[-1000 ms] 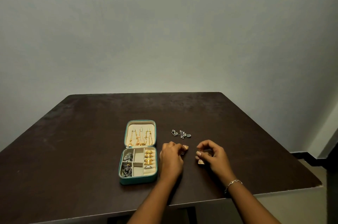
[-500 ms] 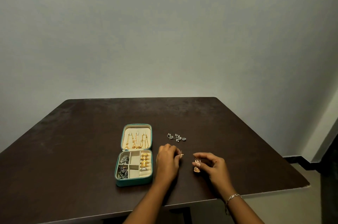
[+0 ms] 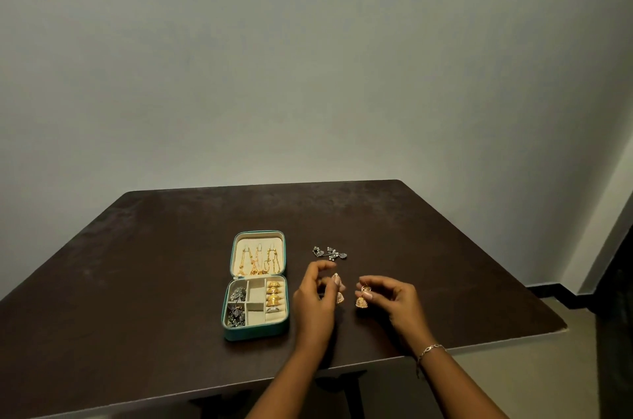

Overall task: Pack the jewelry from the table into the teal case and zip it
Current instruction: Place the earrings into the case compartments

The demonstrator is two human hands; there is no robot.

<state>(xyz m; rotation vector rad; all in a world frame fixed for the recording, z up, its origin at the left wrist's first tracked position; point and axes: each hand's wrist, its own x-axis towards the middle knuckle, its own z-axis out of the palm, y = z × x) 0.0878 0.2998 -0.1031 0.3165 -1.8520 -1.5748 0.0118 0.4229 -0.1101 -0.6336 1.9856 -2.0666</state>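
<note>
— Two pinches: the left hand [image 3: 313, 302] holds one gold bell-shaped earring [image 3: 339, 297], the right hand [image 3: 394, 302] its twin earring [image 3: 361, 301], above the dark brown counter [image 3: 154, 264].
— Keep them untangled; lower both into the open teal zip case [image 3: 255, 333] at left.

Dim, flat light, darkest toward four o'clock; the table [image 3: 137, 264] edges bow slightly, and the left hand [image 3: 313, 302] looks faintly blurred.
</note>
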